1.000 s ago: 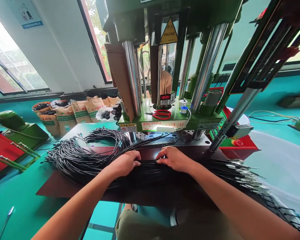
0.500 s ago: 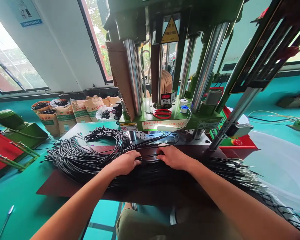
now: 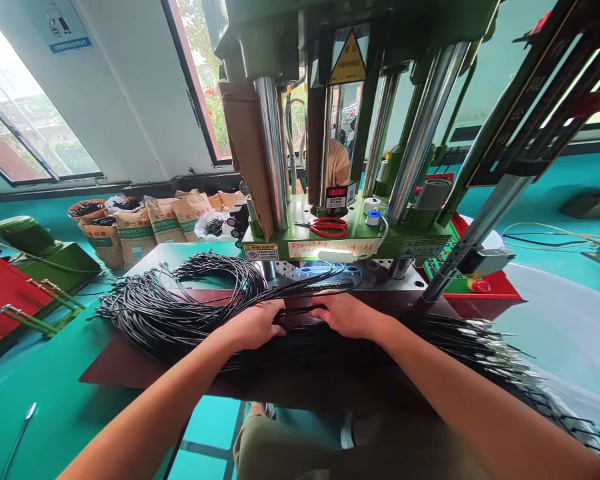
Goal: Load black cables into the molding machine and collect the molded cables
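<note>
In the middle of the head view, my left hand [image 3: 259, 324] is closed round black cables [image 3: 296, 311] at the front of the press. My right hand [image 3: 346, 316] pinches the same strands a short way to the right, its fingertips partly hidden. A large coiled bundle of black cables [image 3: 150, 310] lies left of my left hand. More cables [image 3: 480, 347] run beneath both arms to the right, with silvery pieces at their ends. Several strands reach from the bundle into the lit lower opening of the green press [image 3: 280, 241], just beyond my fingers.
Red-handled pliers [image 3: 329, 227] and a blue-and-white roll [image 3: 373, 218] lie on the press ledge. A red control box with an emergency stop button [image 3: 481, 285] stands at right, beside a big white tub [image 3: 560, 313]. Filled sacks [image 3: 135, 230] line the left wall.
The camera view has shifted slightly, moving the scene a little to the right. My left thumb has moved a little away from its fingers. Both hands stay at the cables.
</note>
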`<action>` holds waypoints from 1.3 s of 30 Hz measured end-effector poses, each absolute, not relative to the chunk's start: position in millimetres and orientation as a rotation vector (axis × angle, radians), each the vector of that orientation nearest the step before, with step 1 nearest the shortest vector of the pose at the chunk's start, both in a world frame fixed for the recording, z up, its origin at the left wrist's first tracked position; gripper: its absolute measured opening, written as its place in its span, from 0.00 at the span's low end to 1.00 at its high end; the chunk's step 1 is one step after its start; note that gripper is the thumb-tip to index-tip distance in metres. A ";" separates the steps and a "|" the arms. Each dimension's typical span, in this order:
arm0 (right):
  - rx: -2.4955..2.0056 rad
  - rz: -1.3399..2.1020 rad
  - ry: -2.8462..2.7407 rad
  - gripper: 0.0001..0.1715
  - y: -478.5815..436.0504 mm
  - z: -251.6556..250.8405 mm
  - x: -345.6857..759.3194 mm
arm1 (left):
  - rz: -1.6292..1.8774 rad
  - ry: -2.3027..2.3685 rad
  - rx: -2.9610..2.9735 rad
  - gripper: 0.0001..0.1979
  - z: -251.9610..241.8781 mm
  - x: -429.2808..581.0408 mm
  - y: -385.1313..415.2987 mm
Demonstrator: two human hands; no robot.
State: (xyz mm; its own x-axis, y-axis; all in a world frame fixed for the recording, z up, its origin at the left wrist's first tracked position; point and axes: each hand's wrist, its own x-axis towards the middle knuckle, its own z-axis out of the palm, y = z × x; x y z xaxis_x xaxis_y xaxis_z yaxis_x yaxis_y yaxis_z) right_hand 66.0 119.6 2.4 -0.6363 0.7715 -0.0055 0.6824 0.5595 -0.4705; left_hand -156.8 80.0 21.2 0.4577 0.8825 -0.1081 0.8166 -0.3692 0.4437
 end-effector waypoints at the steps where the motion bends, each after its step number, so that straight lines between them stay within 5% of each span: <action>1: -1.218 0.639 -2.600 0.15 120.2 1.5 66.2 | 0.217 1.430 2.261 0.14 19.2 -156.5 80.0; 12: -1.259 0.467 -2.591 0.18 108.4 7.1 57.6 | 0.291 1.460 2.206 0.11 23.8 -157.3 86.0; 16: -1.415 0.277 -2.507 0.12 104.2 1.7 63.6 | 0.304 1.370 2.207 0.12 37.3 -159.7 89.2; 27: -1.932 -0.118 -2.343 0.10 83.9 6.6 226.7 | 0.264 1.322 2.143 0.13 43.0 -161.8 91.7; 39: -1.965 -0.211 -2.364 0.08 79.0 28.1 202.0 | 0.237 1.350 2.087 0.19 50.9 -156.3 88.3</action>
State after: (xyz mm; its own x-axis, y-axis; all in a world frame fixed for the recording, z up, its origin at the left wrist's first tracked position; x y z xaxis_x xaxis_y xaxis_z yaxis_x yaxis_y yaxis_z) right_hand 202.0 79.0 28.1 -0.1859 0.9735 0.1335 0.9817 0.1783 0.0664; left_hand -156.3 88.3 50.9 0.4581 0.8700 -0.1825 0.7560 -0.2733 0.5948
